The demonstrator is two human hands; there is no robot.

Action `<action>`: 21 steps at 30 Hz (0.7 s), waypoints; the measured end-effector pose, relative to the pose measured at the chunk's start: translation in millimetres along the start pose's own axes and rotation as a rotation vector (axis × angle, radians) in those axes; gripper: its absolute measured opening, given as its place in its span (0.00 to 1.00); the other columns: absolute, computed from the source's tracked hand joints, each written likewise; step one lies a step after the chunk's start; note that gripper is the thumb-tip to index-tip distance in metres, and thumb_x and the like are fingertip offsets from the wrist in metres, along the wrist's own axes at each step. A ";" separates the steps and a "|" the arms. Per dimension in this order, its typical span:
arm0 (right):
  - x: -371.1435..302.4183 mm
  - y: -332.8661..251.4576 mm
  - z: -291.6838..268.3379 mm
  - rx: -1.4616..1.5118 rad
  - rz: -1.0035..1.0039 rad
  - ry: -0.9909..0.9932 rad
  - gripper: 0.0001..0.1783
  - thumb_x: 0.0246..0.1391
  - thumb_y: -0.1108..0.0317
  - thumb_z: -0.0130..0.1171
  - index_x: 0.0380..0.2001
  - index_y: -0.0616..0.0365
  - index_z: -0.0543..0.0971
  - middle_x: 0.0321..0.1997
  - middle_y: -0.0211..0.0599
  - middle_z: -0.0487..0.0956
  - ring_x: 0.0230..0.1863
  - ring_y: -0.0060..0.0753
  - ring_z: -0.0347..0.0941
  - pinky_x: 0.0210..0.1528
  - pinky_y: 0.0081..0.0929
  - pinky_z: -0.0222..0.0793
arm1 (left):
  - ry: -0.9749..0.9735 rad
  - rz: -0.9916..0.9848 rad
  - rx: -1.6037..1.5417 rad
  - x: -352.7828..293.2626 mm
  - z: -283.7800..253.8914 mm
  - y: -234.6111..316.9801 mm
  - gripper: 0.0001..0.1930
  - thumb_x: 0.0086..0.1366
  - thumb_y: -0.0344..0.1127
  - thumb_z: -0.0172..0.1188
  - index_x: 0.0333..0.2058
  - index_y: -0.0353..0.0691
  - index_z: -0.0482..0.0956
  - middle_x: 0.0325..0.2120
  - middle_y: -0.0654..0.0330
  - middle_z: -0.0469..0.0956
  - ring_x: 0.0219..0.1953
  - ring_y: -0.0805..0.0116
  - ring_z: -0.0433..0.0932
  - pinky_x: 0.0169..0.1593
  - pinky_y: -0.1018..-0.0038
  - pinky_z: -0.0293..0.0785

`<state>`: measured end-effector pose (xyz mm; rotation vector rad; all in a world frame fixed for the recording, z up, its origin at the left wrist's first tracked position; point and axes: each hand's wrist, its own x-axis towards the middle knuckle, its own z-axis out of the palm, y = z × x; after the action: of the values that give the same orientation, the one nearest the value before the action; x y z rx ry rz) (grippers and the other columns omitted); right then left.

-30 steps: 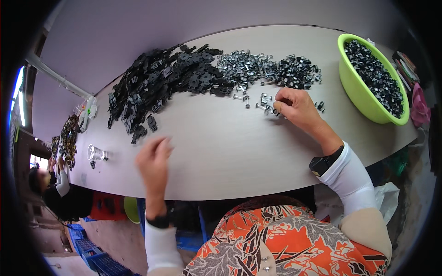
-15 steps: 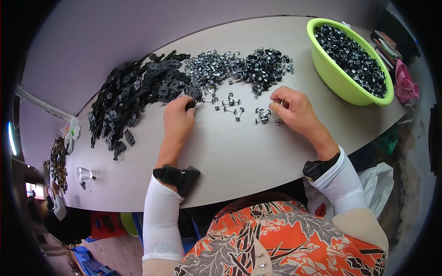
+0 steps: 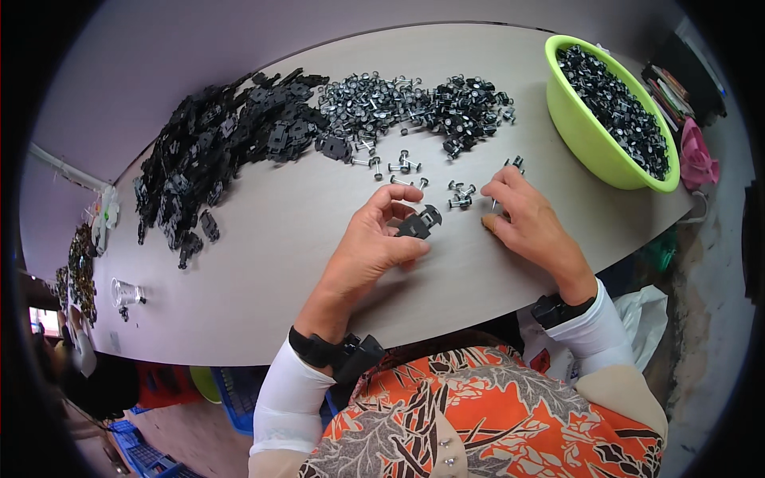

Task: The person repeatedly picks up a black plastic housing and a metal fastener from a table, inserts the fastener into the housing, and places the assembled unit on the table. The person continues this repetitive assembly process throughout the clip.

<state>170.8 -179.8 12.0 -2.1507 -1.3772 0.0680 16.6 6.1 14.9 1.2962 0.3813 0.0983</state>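
My left hand [image 3: 362, 243] holds a flat black plastic chassis piece [image 3: 416, 224] between thumb and fingers, above the table in front of me. To its right, my right hand [image 3: 534, 227] has thumb and fingertips pinched on a small wheel axle [image 3: 494, 204], mostly hidden by the fingers. Between the hands and just beyond lies a small cluster of wheel axles [image 3: 460, 196], short metal rods with black wheels at the ends. More loose axles [image 3: 405, 162] are scattered farther back, and another small group [image 3: 516, 163] sits beyond my right fingers.
A big heap of black chassis pieces [image 3: 215, 135] spreads over the back left. Next to it are piles of axles, silvery [image 3: 362, 103] and darker [image 3: 468, 107]. A lime-green basin [image 3: 570, 131] full of axles stands at right. A clear plastic cup [image 3: 126, 292] is far left.
My left hand has come from the edge of the chassis heap toward the right and nearer me, bringing a chassis piece. The right hand has shifted slightly right and nearer, still pinching.
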 end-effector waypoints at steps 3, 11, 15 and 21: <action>-0.5 1.0 0.1 -0.056 0.051 -0.013 0.11 0.43 0.74 0.60 0.34 0.61 0.74 0.35 0.42 0.69 0.34 0.48 0.71 0.37 0.39 0.68 | 0.085 0.088 0.206 -1.3 -0.9 -3.5 0.21 0.47 0.22 0.65 0.42 0.39 0.72 0.35 0.60 0.71 0.21 0.81 0.70 0.24 0.83 0.70; 7.2 -32.2 -3.5 0.323 -0.209 0.042 0.19 0.38 0.79 0.63 0.39 0.60 0.75 0.38 0.39 0.73 0.32 0.40 0.73 0.31 0.30 0.70 | -0.030 -0.122 -0.129 -0.8 -6.1 -5.1 0.09 0.61 0.33 0.59 0.35 0.33 0.75 0.25 0.56 0.78 0.21 0.71 0.78 0.23 0.80 0.75; 13.9 -48.4 11.7 0.287 -0.497 0.165 0.23 0.34 0.81 0.65 0.40 0.59 0.76 0.38 0.38 0.73 0.34 0.40 0.71 0.32 0.31 0.70 | -0.165 -0.162 -0.237 0.3 -9.9 -4.1 0.09 0.63 0.37 0.58 0.32 0.35 0.76 0.23 0.57 0.78 0.19 0.72 0.77 0.20 0.80 0.73; 9.0 -50.3 25.9 0.225 -0.431 0.161 0.22 0.34 0.81 0.64 0.38 0.60 0.75 0.36 0.38 0.74 0.36 0.43 0.71 0.36 0.33 0.69 | -0.133 -0.169 -0.376 1.0 -7.8 -16.8 0.09 0.64 0.37 0.57 0.32 0.36 0.75 0.21 0.63 0.74 0.18 0.76 0.72 0.17 0.84 0.62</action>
<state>125.2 -145.7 17.5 -1.6053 -1.6201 -0.1092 12.6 8.9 -3.0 0.8900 0.3381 -0.0576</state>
